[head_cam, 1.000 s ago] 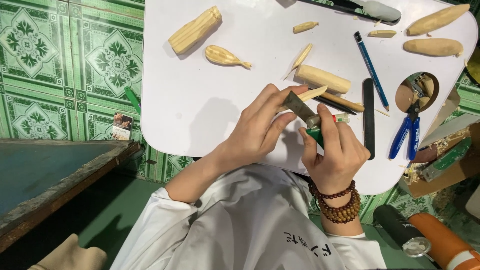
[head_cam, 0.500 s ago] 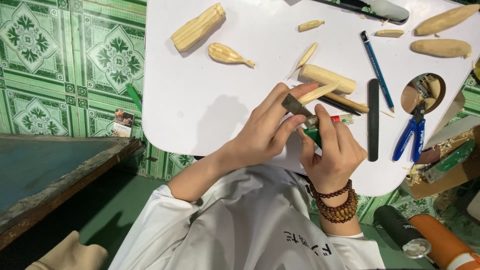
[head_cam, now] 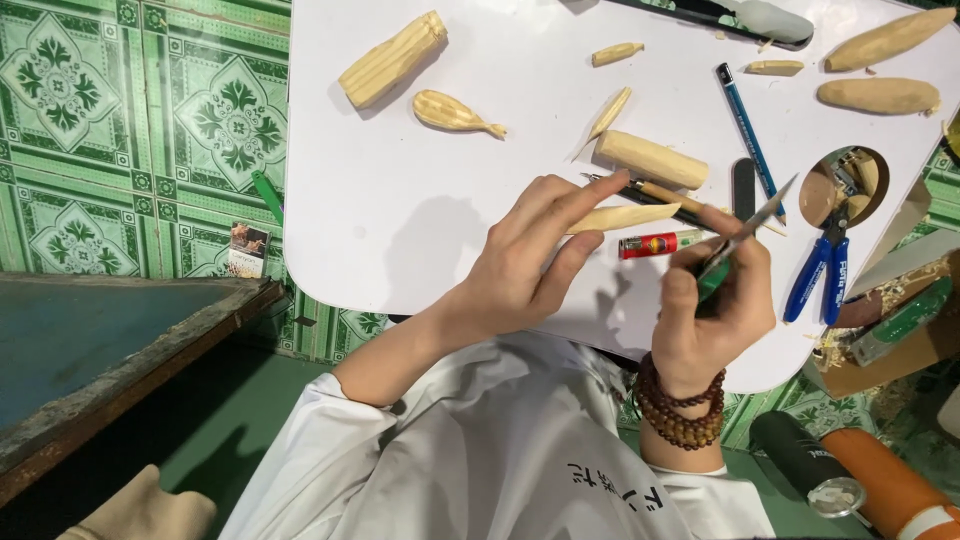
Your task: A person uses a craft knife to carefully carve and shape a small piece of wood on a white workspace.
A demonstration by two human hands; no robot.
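My right hand (head_cam: 715,310), with bead bracelets at the wrist, is shut on a green-handled knife (head_cam: 755,212) whose thin blade points up and to the right. My left hand (head_cam: 525,260) is open over the white table (head_cam: 400,220), fingers spread. Its index fingertip rests by a slim pointed wood piece (head_cam: 620,216) and a dark pencil beside it. A red lighter (head_cam: 655,243) lies between the two hands. Just beyond lies a pale wood cylinder (head_cam: 652,159).
On the table lie a ridged wood block (head_cam: 392,60), a fish-shaped carving (head_cam: 450,112), small wood offcuts, a blue pencil (head_cam: 748,125), a black file (head_cam: 744,188), blue pliers (head_cam: 820,270) and two rounded blanks (head_cam: 880,95). A dark bench (head_cam: 100,340) stands at left, an orange-and-black tool (head_cam: 880,480) at lower right.
My hands were together around the knife's blade and handle. They have come apart: the left hand opened and reached toward the slim wood piece, while the right raised the knife, blade tilted right.
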